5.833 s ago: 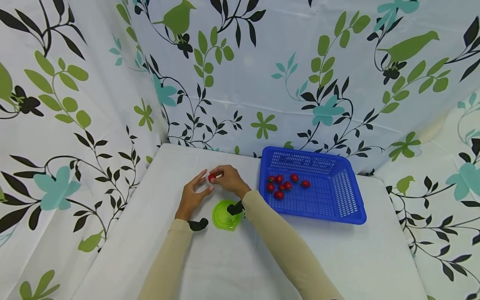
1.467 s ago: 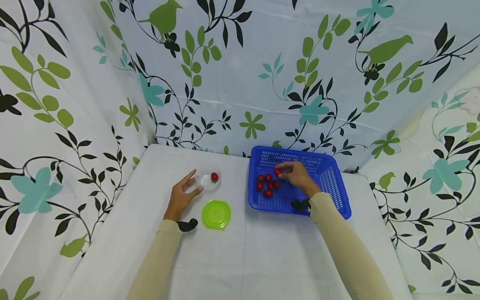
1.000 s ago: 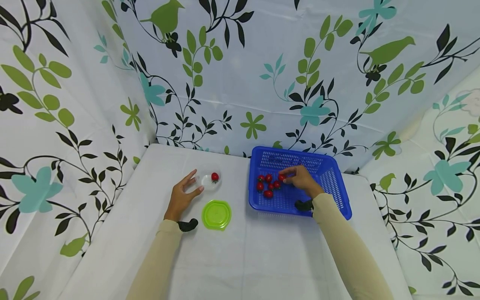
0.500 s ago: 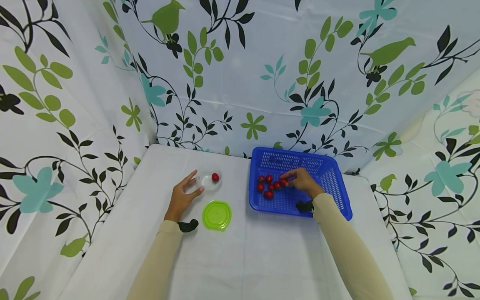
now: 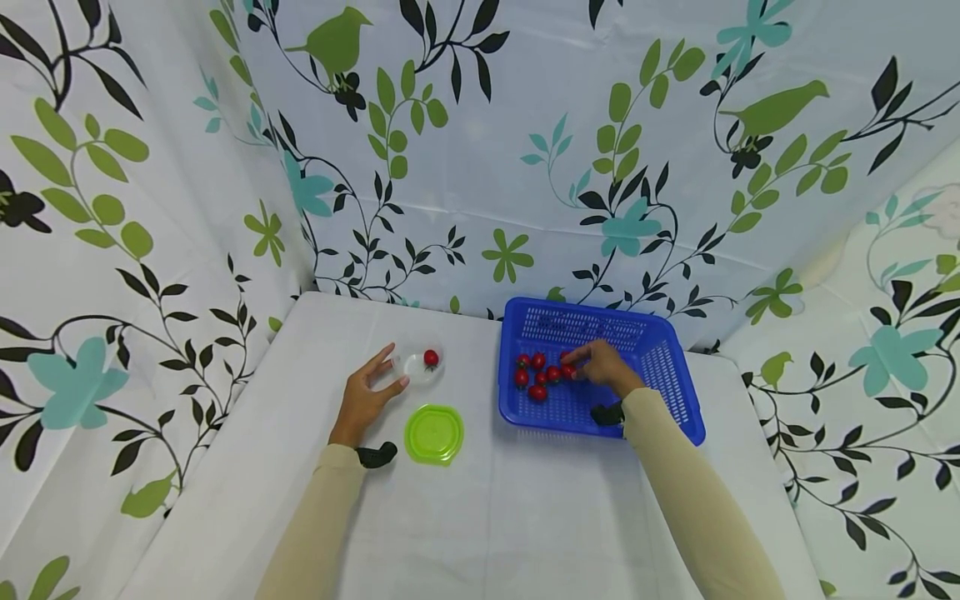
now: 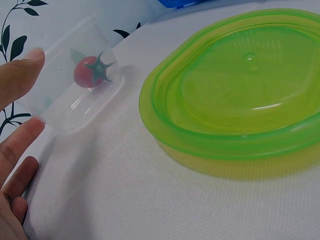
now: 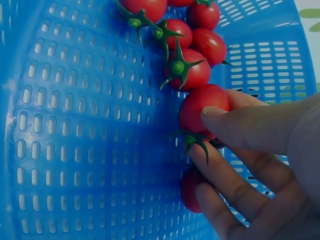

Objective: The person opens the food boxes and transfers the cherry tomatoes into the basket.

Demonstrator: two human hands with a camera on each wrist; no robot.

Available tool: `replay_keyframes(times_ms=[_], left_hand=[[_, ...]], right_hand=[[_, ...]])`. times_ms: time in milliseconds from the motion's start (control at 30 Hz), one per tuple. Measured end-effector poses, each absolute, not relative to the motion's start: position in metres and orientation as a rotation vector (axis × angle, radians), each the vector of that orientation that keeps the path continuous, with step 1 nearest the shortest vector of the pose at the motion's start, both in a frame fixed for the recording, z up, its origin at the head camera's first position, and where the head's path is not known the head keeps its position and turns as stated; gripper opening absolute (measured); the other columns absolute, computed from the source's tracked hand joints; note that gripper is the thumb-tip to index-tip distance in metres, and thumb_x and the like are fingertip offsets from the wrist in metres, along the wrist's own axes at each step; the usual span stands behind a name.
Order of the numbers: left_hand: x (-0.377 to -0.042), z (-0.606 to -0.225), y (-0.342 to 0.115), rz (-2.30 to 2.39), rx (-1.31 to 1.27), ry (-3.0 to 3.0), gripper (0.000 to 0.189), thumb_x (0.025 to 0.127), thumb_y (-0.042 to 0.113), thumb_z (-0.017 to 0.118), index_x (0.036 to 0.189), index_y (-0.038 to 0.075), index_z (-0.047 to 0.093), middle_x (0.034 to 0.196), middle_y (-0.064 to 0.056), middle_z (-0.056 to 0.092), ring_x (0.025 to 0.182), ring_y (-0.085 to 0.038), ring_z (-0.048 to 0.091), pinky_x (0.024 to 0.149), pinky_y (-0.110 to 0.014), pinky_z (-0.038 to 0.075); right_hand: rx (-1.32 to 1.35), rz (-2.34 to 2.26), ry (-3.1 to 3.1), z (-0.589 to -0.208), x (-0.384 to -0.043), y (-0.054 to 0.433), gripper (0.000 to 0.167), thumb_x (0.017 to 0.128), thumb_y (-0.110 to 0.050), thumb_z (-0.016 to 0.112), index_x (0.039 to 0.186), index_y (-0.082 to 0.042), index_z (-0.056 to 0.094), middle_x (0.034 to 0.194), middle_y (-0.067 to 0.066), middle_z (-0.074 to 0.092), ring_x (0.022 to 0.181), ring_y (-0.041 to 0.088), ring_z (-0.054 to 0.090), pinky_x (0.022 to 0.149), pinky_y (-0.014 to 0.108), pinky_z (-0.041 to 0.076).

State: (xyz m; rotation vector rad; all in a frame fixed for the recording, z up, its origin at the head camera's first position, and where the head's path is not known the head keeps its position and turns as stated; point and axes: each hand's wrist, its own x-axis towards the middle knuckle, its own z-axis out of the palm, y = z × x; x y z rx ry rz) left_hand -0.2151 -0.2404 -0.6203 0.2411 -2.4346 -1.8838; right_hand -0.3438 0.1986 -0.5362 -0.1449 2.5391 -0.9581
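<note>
At the left of the table, my left hand holds a small clear plastic container by its side, thumb and fingers against its wall. One red cherry tomato with a green calyx is inside it. My right hand reaches into a blue basket. In the right wrist view its thumb and fingers pinch a cherry tomato. Another cherry tomato is partly hidden behind the lower fingers. Several more cherry tomatoes lie grouped on the left side of the basket floor.
A translucent green lid lies on the white-covered table, nearer than the clear container and left of the basket. Patterned curtains hang behind and at both sides. A black strap piece sits at the left wrist.
Earlier both hands were at the container with a cherry tomato. Since then the right hand has moved right into the basket, most recently lowering slightly among the tomatoes. The left hand stays at the container.
</note>
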Motion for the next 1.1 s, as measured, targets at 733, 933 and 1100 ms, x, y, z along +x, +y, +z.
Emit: replay_keyframes(times_ms=[733, 933, 1100], left_hand=[[-0.215, -0.621, -0.239, -1.897, 0.231, -2.412, 0.077, 0.096, 0.024, 0.082, 0.163, 0.032, 0.045, 0.164, -0.009, 0.052, 0.162, -0.028, 0.033, 0.135, -0.064, 0.013], [-0.215, -0.622, -0.239, -1.883, 0.225, -2.425, 0.077, 0.096, 0.024, 0.082, 0.163, 0.03, 0.045, 0.162, -0.01, 0.054, 0.163, -0.029, 0.031, 0.134, -0.066, 0.013], [-0.215, -0.622, -0.24, -1.888, 0.227, -2.422, 0.077, 0.096, 0.023, 0.081, 0.163, 0.03, 0.045, 0.162, -0.011, 0.054, 0.163, -0.029, 0.029, 0.134, -0.065, 0.012]], right_hand=[[-0.212, -0.916, 2.536, -0.534, -0.342, 0.198, 0.035, 0.091, 0.006, 0.075, 0.124, -0.003, 0.078, 0.146, 0.023, 0.065, 0.145, 0.046, 0.052, 0.123, 0.064, 0.041], [-0.226, -0.939, 2.544, -0.528, -0.34, 0.198, 0.035, 0.094, 0.006, 0.071, 0.127, -0.004, 0.077, 0.14, 0.019, 0.07, 0.141, 0.044, 0.056, 0.122, 0.062, 0.043], [-0.253, -0.96, 2.6, -0.516, -0.341, 0.19, 0.032, 0.097, 0.002, 0.07, 0.128, -0.003, 0.076, 0.133, 0.017, 0.074, 0.136, 0.042, 0.06, 0.117, 0.06, 0.049]])
